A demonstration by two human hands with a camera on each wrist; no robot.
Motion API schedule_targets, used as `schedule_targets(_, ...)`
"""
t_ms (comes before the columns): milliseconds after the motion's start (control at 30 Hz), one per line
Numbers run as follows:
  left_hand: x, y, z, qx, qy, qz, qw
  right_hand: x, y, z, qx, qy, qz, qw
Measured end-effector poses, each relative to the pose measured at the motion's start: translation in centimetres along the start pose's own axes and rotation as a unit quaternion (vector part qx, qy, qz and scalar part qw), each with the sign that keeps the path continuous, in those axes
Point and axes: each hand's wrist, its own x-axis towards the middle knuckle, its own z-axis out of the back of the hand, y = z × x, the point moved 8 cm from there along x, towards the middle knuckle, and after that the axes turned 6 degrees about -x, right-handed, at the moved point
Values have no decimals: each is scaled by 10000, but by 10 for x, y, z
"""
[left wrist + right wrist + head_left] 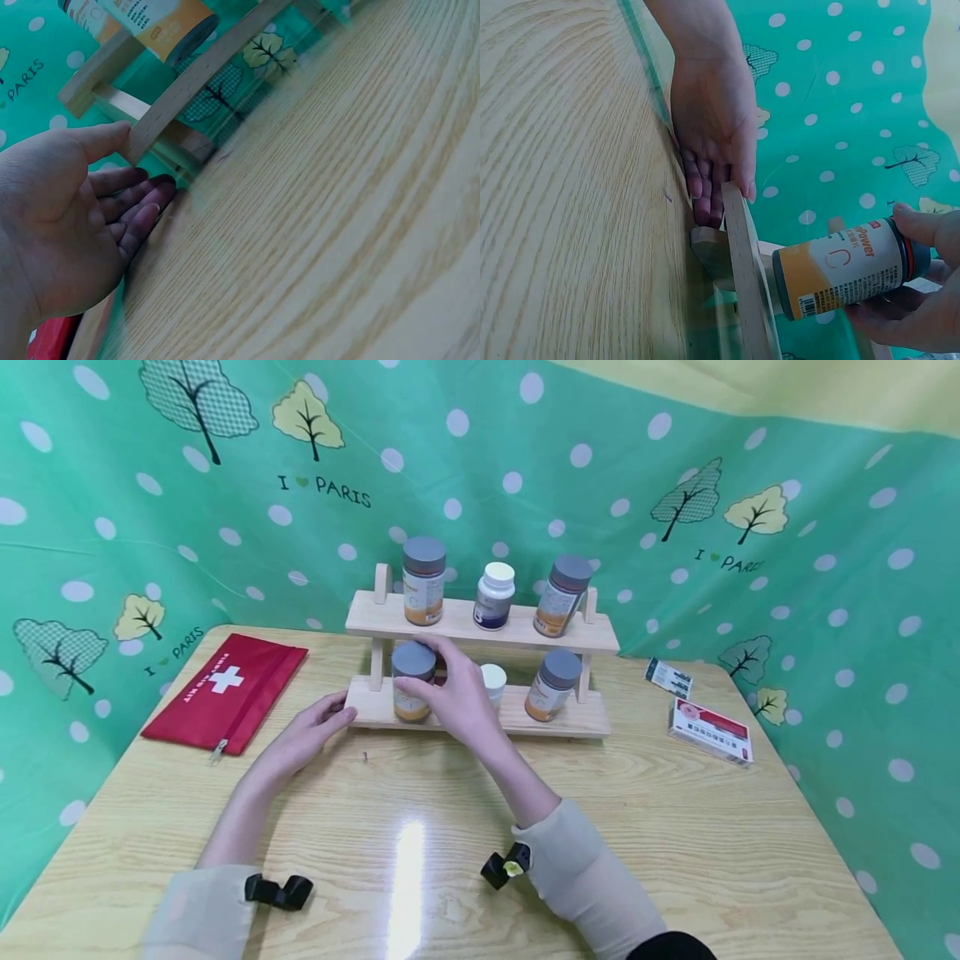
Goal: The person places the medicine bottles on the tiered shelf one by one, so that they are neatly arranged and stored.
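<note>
My right hand (462, 695) grips a grey-capped supplement bottle (412, 706) near its cap, thumb on one side and fingers on the other. In the right wrist view this bottle (840, 266) shows an orange and white label, its base close over the lower board. At the left end of the two-tier wooden shelf (367, 703), my left hand (311, 733) holds the lower board. Its thumb touches the board's end in the left wrist view, with the other fingers curled below. A white-capped bottle (494, 680), partly hidden by my right hand, and another grey-capped bottle (552, 687) share that tier.
On the upper tier stand two grey-capped bottles (424, 581) with a small white-capped bottle (495, 597) between them. A red first aid kit pouch (232, 693) lies at the left. To the right are a medicine box (710, 730) and a blister pack (668, 677). A green curtain (480, 468) hangs behind.
</note>
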Motion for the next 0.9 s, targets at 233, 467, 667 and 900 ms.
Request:
schedule_targets(233,0,-1,-1,43,8,-22,10000,3,-3,-1,-121,-46,-121,9998)
schedule_targets(467,-1,-2,-1,7,8,-83,10000,7,-7,-5,-181,-82,-195,9996)
schedule_targets(667,0,-2,-1,11,8,-31,10000,9,-7,-6,-190,-129,-276,9994)
schedule_targets(900,1,-2,-2,10,3,-28,10000,10,-8,-6,-182,-122,-350,9991)
